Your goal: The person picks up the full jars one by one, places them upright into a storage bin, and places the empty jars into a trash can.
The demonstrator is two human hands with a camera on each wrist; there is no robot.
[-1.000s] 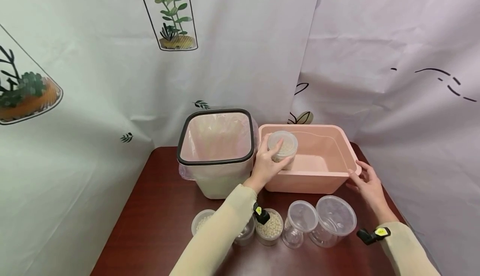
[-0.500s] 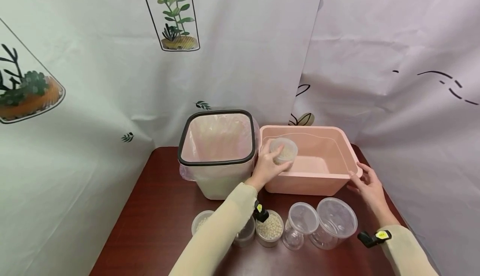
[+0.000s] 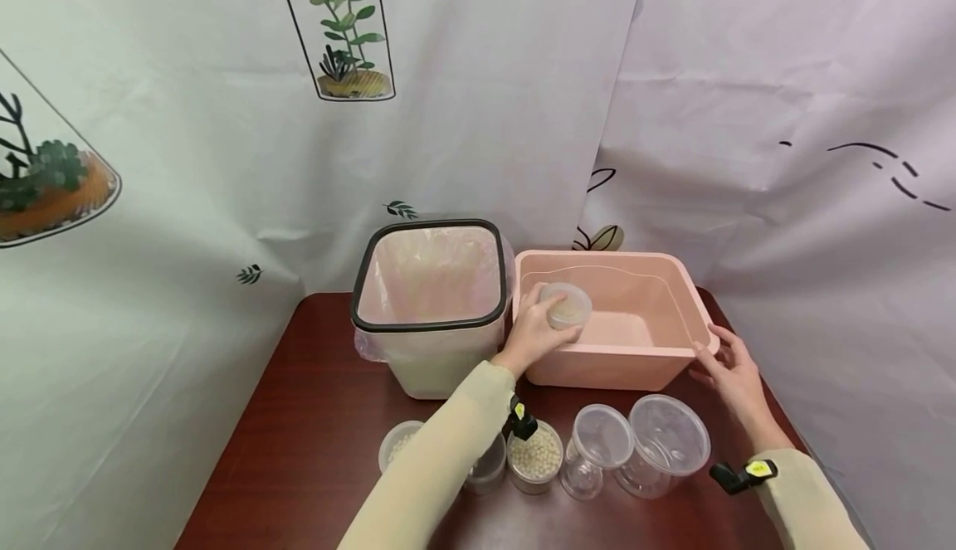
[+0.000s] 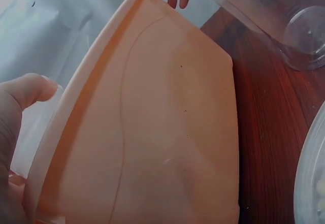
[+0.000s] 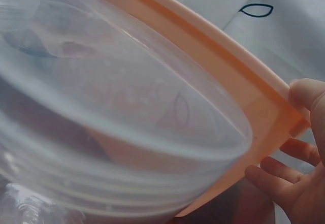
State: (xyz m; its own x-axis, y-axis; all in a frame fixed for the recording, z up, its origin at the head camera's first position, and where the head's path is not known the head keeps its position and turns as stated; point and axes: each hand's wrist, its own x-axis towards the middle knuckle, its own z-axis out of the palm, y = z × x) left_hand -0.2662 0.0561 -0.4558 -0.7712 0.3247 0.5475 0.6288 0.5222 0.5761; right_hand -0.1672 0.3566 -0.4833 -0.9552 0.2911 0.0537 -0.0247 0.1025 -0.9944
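Down and in: that is the change I pick up from the last second. The left hand (image 3: 534,333) takes the lidded jar (image 3: 568,306) lower inside the pink tub (image 3: 614,367), near its left end, and I see much less of the jar's side than I did a moment ago; the lid is now most of what shows. I read this as the setting-down stage, with the jar nearly in place. The front wall and the hand hide the base, so I cannot tell whether it already touches the bottom. The left fingers are part-spread, just as wide as the jar, and they have hold of it by its side and edge, so I judge it not yet let go.

Across from it, the right hand (image 3: 738,370) holds the tub's near right corner, thumb at the rim and fingers loosely curved outside. That hand has barely shifted, and neither has the tub; I take the grip as steadying.

On the table (image 3: 291,417), in front, I count a bead jar (image 3: 535,453), a slim clear jar (image 3: 602,435) and a wide clear jar (image 3: 669,435), all unmoved, with others partly behind the left sleeve (image 3: 441,459). The bin (image 3: 436,367) stands just beside the tub.
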